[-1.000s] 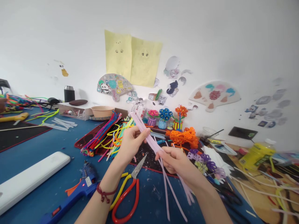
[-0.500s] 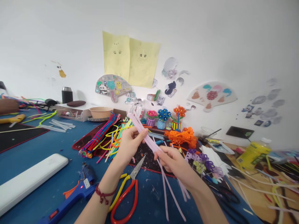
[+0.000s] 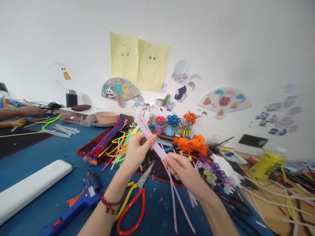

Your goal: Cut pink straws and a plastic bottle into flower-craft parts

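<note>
My left hand (image 3: 136, 151) and my right hand (image 3: 181, 169) are both closed on a bundle of pale pink pipe cleaners (image 3: 157, 148), held slanting above the blue table (image 3: 49, 157). The left hand pinches the bundle near its upper part, with a red cord bracelet on that wrist. Lower down, the right hand grips it, and loose pink ends (image 3: 178, 206) trail below toward the table. Red-and-yellow-handled scissors (image 3: 134, 203) lie just under my left wrist.
A blue glue gun (image 3: 78, 203) and a white flat case (image 3: 29, 190) lie at the left. Coloured pipe cleaners (image 3: 108, 142), orange pieces (image 3: 193, 144), purple flowers (image 3: 216, 168) and small flower pots (image 3: 173, 126) crowd the middle. Another person's arm (image 3: 19, 112) reaches in at far left. A yellow bottle (image 3: 267, 162) stands right.
My right hand has slid slightly up the pink bundle toward the left hand. Another person's arm has come into view at the far left.
</note>
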Available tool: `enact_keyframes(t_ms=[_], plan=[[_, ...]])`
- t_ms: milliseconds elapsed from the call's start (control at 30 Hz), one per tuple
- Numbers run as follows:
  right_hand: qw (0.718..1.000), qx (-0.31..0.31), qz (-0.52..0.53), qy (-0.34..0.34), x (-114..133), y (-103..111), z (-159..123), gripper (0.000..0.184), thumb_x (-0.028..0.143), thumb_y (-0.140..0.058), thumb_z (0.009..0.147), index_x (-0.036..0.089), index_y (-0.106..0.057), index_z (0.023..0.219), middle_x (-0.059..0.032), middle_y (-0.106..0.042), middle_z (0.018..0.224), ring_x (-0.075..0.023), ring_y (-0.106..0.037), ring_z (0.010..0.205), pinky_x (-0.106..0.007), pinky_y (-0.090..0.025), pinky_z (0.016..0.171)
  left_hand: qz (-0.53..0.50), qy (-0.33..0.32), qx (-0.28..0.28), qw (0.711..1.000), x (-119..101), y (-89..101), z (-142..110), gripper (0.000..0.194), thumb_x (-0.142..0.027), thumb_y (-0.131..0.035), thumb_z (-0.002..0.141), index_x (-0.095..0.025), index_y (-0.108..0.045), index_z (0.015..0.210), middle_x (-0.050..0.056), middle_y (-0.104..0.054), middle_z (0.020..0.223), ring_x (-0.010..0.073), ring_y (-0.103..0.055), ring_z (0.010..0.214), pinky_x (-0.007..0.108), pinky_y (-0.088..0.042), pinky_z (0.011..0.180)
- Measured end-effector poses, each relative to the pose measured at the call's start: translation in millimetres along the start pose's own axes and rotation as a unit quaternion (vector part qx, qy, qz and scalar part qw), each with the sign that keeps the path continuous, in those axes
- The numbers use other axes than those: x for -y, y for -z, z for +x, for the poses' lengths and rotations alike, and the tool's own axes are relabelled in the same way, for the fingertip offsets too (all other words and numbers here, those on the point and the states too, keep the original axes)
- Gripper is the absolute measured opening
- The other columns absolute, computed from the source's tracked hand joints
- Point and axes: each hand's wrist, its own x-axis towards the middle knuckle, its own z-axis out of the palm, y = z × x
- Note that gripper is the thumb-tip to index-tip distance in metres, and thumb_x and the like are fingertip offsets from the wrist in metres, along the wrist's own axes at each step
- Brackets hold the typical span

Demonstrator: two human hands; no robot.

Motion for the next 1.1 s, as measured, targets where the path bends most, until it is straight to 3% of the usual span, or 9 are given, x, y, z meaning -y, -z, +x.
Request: enact_keyframes(t_ms=[367,533,633,700,767,833,933,1000,1100], plan=[[0.996,-0.025,-0.074,0.033,1,1,2,0.039,0.049,-0.046,0.092,0.019,-0.041,0.066,0.0057,-0.028,0.058,-0.0084,-0.022,0.050,-0.024,-0.015,0.045,0.034,-0.002,-0.001,0.999,1,-0.6,0,0.040,-0.049,-0.063,0.078,-0.015,-0.053,0.059,-0.004,-0.048,0.049,0.0076,-0.038,0.044,0.019,-0.025,0.042],[0.992,-0.110,-0.041,0.039,-7,15,5,0.041,0.054,-0.049,0.088,0.020,-0.044,0.067,0.0072,-0.025,0.055,-0.0079,-0.020,0.047,-0.023,-0.014,0.043,0.070,0.033,0.055,0.996,8,-2.0,0,0.048,-0.054,-0.051,0.084,-0.017,-0.047,0.054,-0.005,-0.042,0.044,0.0084,-0.035,0.040,0.019,-0.025,0.041],[0.986,-0.157,0.019,0.043,-10,23,7,0.040,0.056,-0.052,0.086,0.020,-0.046,0.071,0.0085,-0.024,0.054,-0.0070,-0.018,0.045,-0.022,-0.012,0.041,0.133,0.055,0.126,0.982,18,-8.6,-3,0.051,-0.056,-0.045,0.085,-0.019,-0.045,0.049,-0.005,-0.039,0.039,0.0100,-0.035,0.036,0.020,-0.025,0.041],[0.983,-0.170,0.049,0.050,-12,26,7,0.039,0.057,-0.054,0.085,0.020,-0.047,0.073,0.0092,-0.024,0.053,-0.0065,-0.017,0.044,-0.022,-0.012,0.040,0.206,0.057,0.191,0.958,22,-13.8,-6,0.053,-0.055,-0.042,0.088,-0.019,-0.049,0.049,-0.002,-0.043,0.038,0.0121,-0.041,0.036,0.022,-0.028,0.042],[0.981,-0.173,0.063,0.052,-12,26,8,0.039,0.057,-0.054,0.084,0.020,-0.048,0.074,0.0094,-0.025,0.052,-0.0063,-0.018,0.043,-0.021,-0.012,0.040,0.328,0.041,0.215,0.919,22,-16.1,-9,0.051,-0.050,-0.044,0.089,-0.018,-0.054,0.051,0.002,-0.051,0.043,0.0158,-0.051,0.043,0.023,-0.031,0.047],[0.980,-0.177,0.069,0.051,-12,25,9,0.040,0.057,-0.055,0.083,0.020,-0.049,0.073,0.0094,-0.025,0.052,-0.0059,-0.018,0.043,-0.021,-0.012,0.040,0.478,0.029,0.187,0.858,16,-12.9,-17,0.042,-0.043,-0.047,0.090,-0.017,-0.059,0.059,0.008,-0.061,0.057,0.0213,-0.060,0.058,0.025,-0.035,0.052],[0.978,-0.185,0.081,0.052,-11,23,12,0.041,0.058,-0.056,0.081,0.019,-0.048,0.072,0.0100,-0.025,0.051,-0.0053,-0.018,0.041,-0.020,-0.012,0.039,0.630,0.071,0.153,0.758,7,2.9,-47,0.033,-0.033,-0.041,0.093,-0.014,-0.065,0.083,0.014,-0.066,0.077,0.0284,-0.065,0.073,0.030,-0.041,0.058],[0.977,-0.187,0.089,0.055,-12,23,14,0.041,0.059,-0.056,0.080,0.019,-0.048,0.071,0.0104,-0.024,0.050,-0.0051,-0.017,0.040,-0.020,-0.011,0.039,0.659,0.101,0.148,0.731,7,16.7,-77,0.034,-0.025,-0.033,0.094,-0.013,-0.065,0.091,0.015,-0.066,0.086,0.0291,-0.065,0.078,0.033,-0.045,0.063],[0.977,-0.184,0.093,0.060,-14,23,16,0.041,0.059,-0.055,0.080,0.020,-0.047,0.070,0.0103,-0.023,0.051,-0.0055,-0.017,0.041,-0.020,-0.011,0.039,0.675,0.092,0.189,0.707,14,32.2,-121,0.032,-0.018,-0.035,0.090,-0.013,-0.067,0.091,0.016,-0.065,0.091,0.0319,-0.062,0.085,0.041,-0.048,0.074]])
